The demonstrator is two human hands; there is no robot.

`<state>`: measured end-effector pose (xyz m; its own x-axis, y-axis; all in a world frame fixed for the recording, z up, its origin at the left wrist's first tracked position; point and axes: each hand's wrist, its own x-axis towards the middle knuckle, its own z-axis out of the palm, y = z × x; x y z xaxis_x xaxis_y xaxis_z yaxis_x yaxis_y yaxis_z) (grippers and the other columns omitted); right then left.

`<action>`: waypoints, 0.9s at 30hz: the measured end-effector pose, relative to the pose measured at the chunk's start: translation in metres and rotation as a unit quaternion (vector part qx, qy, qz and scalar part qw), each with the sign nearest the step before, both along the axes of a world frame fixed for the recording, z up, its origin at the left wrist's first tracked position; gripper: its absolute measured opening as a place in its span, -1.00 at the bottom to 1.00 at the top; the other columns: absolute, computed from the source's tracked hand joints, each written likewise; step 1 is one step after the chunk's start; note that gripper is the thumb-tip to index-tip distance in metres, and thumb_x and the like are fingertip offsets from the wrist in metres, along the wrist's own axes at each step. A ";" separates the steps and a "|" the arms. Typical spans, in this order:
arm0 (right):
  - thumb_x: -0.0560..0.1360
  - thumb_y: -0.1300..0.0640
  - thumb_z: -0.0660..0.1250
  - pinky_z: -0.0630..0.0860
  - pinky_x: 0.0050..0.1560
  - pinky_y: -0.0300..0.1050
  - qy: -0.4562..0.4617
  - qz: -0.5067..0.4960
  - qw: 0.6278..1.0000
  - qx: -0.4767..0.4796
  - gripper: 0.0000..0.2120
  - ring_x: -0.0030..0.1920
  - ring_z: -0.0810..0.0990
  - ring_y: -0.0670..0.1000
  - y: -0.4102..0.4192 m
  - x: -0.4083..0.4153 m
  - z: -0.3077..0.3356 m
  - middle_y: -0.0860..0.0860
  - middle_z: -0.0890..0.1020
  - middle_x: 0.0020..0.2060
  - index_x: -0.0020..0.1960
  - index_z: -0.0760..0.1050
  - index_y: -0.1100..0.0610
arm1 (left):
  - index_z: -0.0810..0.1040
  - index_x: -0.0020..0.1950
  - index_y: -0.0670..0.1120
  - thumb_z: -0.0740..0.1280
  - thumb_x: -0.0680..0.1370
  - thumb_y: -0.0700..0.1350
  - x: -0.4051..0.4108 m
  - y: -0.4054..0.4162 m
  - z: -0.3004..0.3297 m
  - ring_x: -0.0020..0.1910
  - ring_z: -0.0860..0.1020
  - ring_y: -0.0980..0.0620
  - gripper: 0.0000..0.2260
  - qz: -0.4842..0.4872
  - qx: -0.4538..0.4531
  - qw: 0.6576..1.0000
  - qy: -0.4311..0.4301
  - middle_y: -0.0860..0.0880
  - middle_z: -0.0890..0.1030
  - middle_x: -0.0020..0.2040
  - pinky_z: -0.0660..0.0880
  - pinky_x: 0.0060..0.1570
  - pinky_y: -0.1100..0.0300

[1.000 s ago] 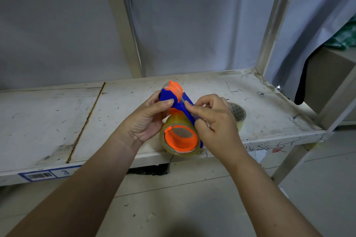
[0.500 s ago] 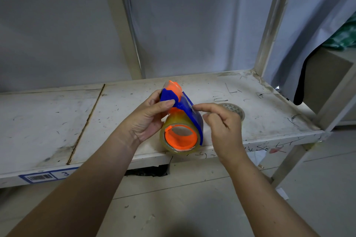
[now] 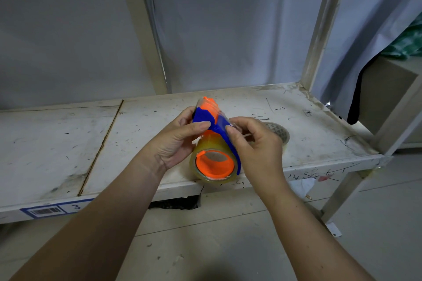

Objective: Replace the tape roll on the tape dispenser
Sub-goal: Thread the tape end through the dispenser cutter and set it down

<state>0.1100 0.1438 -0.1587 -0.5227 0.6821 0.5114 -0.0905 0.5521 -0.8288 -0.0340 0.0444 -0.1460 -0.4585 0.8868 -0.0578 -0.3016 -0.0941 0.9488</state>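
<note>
A blue and orange tape dispenser [image 3: 209, 118] is held above the front edge of the white shelf [image 3: 308, 139]. A clear yellowish tape roll [image 3: 206, 143] sits on its orange hub [image 3: 214, 164]. My left hand [image 3: 175, 141] grips the dispenser's upper blue part from the left. My right hand [image 3: 255, 146] is at the dispenser's right side, thumb and fingers pinched against the blue frame, seemingly on a clear tape end. A second tape roll [image 3: 277, 131] lies flat on the shelf behind my right hand, partly hidden.
The shelf's upright posts [image 3: 319, 27] rise at the back and right. A barcode label [image 3: 45, 210] with the number 3 is on the front edge. Grey sheeting [image 3: 217, 25] hangs behind. A cardboard box [image 3: 388, 89] stands at the far right.
My right hand lifted off the dispenser half a second ago, then came back and now pinches at its blue side again. The left hand and dispenser stay about where they were.
</note>
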 end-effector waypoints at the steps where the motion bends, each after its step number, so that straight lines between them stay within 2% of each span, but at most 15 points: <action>1: 0.49 0.06 0.32 0.58 -0.10 0.07 0.001 0.000 1.000 -0.025 -0.91 -0.16 0.61 -0.08 0.000 0.000 0.002 -0.17 0.62 -0.26 -0.17 0.58 -0.06 | 0.43 0.35 -0.09 0.65 0.11 -0.04 0.000 0.000 0.000 0.16 0.52 -0.08 -0.15 -0.003 -0.001 1.000 0.001 -0.13 0.57 0.17 0.46 0.19 -0.08; 4: 0.52 0.08 0.30 0.57 -0.20 -0.13 0.004 0.015 0.987 -0.160 -0.77 -0.32 0.55 -0.21 0.002 0.001 0.010 -0.12 0.60 -0.37 -0.30 0.56 -0.06 | 0.45 0.33 -0.06 0.65 0.09 -0.03 0.002 0.001 0.000 0.16 0.52 -0.08 -0.16 -0.002 0.001 1.000 0.003 -0.14 0.55 0.20 0.42 0.21 -0.09; 6: 0.52 0.10 0.31 0.46 -0.42 -0.34 -0.015 0.053 0.954 -0.293 -0.73 -0.46 0.49 -0.23 0.002 0.002 0.016 -0.06 0.54 -0.44 -0.35 0.57 0.05 | 0.48 0.28 -0.04 0.66 0.06 -0.03 0.003 0.001 -0.001 0.14 0.52 -0.07 -0.19 0.002 0.002 1.000 0.005 -0.13 0.56 0.17 0.44 0.19 -0.06; 8: 0.50 0.15 0.33 0.32 -0.59 -0.38 -0.043 0.084 0.908 -0.409 -0.71 -0.52 0.41 -0.15 0.004 0.004 0.020 -0.02 0.46 -0.49 -0.40 0.53 0.13 | 0.51 0.24 -0.02 0.66 0.06 -0.04 0.003 0.001 -0.002 0.14 0.52 -0.08 -0.23 0.001 0.006 1.000 0.005 -0.13 0.57 0.15 0.44 0.20 -0.05; 10: 0.45 0.17 0.35 0.24 -0.62 -0.36 -0.082 0.093 0.881 -0.457 -0.71 -0.52 0.33 -0.12 0.009 0.004 0.019 -0.03 0.43 -0.52 -0.45 0.51 0.14 | 0.54 0.20 0.00 0.66 0.06 -0.04 0.004 0.001 -0.004 0.16 0.52 -0.09 -0.27 -0.002 0.007 1.000 0.008 -0.13 0.57 0.15 0.45 0.20 -0.04; 13: 0.40 0.18 0.33 0.25 -0.46 -0.28 -0.103 0.094 0.867 -0.478 -0.79 -0.46 0.34 -0.11 0.011 0.004 0.016 -0.04 0.45 -0.48 -0.41 0.51 0.12 | 0.55 0.16 -0.02 0.65 0.08 -0.07 0.004 0.000 -0.003 0.07 0.57 -0.05 -0.32 -0.020 0.007 0.999 0.025 -0.09 0.63 0.06 0.55 0.09 0.08; 16: 0.40 0.14 0.27 0.36 -0.24 -0.17 -0.053 0.117 0.865 -0.485 -0.89 -0.28 0.45 -0.05 0.015 0.007 0.020 0.00 0.54 -0.31 -0.24 0.55 0.13 | 0.53 0.14 -0.05 0.62 0.13 -0.17 0.004 0.001 0.003 0.02 0.59 -0.03 -0.39 -0.038 0.001 0.997 0.062 -0.08 0.64 0.04 0.58 0.01 0.13; 18: 0.42 -0.04 0.29 0.37 -0.22 -0.14 -0.051 0.164 0.866 -0.470 -0.75 -0.26 0.49 -0.05 0.018 0.011 0.025 0.00 0.60 -0.26 -0.13 0.58 0.14 | 0.51 0.14 -0.08 0.53 0.19 -0.23 0.005 0.002 0.007 0.00 0.60 -0.01 -0.46 -0.046 -0.010 0.995 0.092 -0.07 0.64 0.03 0.58 -0.04 0.16; 20: 0.34 -0.23 0.34 0.37 -0.21 -0.16 -0.081 0.189 0.883 -0.421 -0.61 -0.32 0.49 -0.07 0.020 0.013 0.027 -0.04 0.61 -0.34 -0.15 0.61 0.11 | 0.48 0.19 -0.12 0.51 0.23 -0.26 0.007 0.003 0.009 0.01 0.59 -0.03 -0.46 -0.053 -0.025 0.991 0.122 -0.09 0.62 0.05 0.58 -0.03 0.15; 23: 0.27 -0.11 0.42 0.34 -0.25 -0.18 -0.097 0.213 0.895 -0.379 -0.73 -0.35 0.41 -0.07 0.017 0.012 0.025 -0.05 0.52 -0.42 -0.27 0.55 0.10 | 0.48 0.18 -0.12 0.45 0.30 -0.33 0.007 0.002 0.009 0.02 0.58 -0.03 -0.52 -0.051 -0.033 0.989 0.136 -0.09 0.62 0.04 0.58 -0.02 0.16; 27: 0.40 0.15 0.40 0.25 -0.36 -0.27 -0.036 0.212 0.850 -0.481 -0.85 -0.43 0.35 -0.11 0.019 0.011 0.028 -0.04 0.45 -0.48 -0.32 0.51 0.10 | 0.52 0.10 -0.04 0.53 0.22 -0.23 0.008 0.001 0.003 0.01 0.59 -0.03 -0.52 -0.041 -0.024 0.989 0.137 -0.07 0.64 0.04 0.57 -0.07 0.16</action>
<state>0.1213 0.1633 -0.1308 -0.8317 0.5100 -0.2194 -0.0426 -0.4527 -0.8906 -0.0263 0.0456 -0.1429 -0.3901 0.9206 0.0156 -0.0362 -0.0322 0.9988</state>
